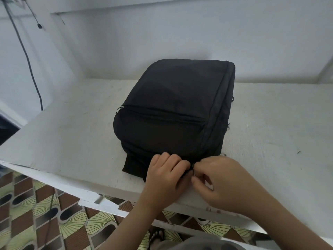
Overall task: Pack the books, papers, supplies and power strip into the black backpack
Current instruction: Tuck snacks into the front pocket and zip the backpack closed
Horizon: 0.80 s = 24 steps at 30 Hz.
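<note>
The left hand (167,170) grips the near end of the black backpack (173,105) with curled fingers. The right hand (221,181) pinches that edge beside it. The backpack lies flat on the white table (72,132), front pocket up, its long axis pointing away towards the wall.

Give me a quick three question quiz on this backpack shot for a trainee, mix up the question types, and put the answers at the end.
1. True or false: the black backpack stands upright on the white table.
2. Where do the left hand and right hand grip the bag? A) at its near end, B) at its far end, C) on the front pocket zipper.
3. Fill in: the black cable at the left hangs down the ____.

Key: 1 false, it lies flat; 2 A; 3 wall.
</note>
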Available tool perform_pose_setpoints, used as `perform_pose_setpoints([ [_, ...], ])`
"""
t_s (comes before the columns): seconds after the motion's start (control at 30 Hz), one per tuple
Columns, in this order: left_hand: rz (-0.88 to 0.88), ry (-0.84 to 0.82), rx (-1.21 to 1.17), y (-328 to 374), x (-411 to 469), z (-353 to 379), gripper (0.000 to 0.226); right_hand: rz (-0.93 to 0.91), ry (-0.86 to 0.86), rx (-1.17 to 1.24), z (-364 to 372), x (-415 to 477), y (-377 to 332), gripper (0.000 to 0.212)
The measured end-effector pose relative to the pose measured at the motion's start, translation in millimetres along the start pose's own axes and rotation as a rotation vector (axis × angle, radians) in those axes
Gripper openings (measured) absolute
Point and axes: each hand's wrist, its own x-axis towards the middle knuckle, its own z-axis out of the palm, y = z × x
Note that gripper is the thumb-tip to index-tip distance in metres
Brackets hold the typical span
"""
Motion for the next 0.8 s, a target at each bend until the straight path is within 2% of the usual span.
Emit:
perform_pose_setpoints([
  [0.1,-0.057,-0.005,-0.015,1,-1,2,0.01,-0.011,0.154,0.045,-4,0,1,0.01],
  [0.13,-0.105,0.001,-0.049,3,-1,1,0.013,-0.022,0.204,0.012,-4,1,2,0.011],
  [0.2,-0.213,0.032,-0.145,8,1,0,0.018,-0.047,0.246,-0.104,3,2,9,0.032],
  [0.27,-0.28,0.081,-0.226,12,3,-2,0.019,-0.061,0.264,-0.197,10,3,18,0.042],
  [0.4,-0.321,0.162,-0.271,14,5,-5,0.02,-0.101,0.421,-0.203,21,9,29,0.025],
  [0.5,-0.375,0.222,-0.256,9,2,-11,0.024,-0.14,0.498,-0.203,24,12,31,0.022],
  [0.7,-0.503,0.233,-0.267,-13,-26,-23,0.02,-0.123,0.509,-0.153,27,13,24,0.019],
  [0.8,-0.457,0.154,-0.302,-15,-31,-28,0.018,-0.176,0.435,-0.151,25,20,10,0.034],
])
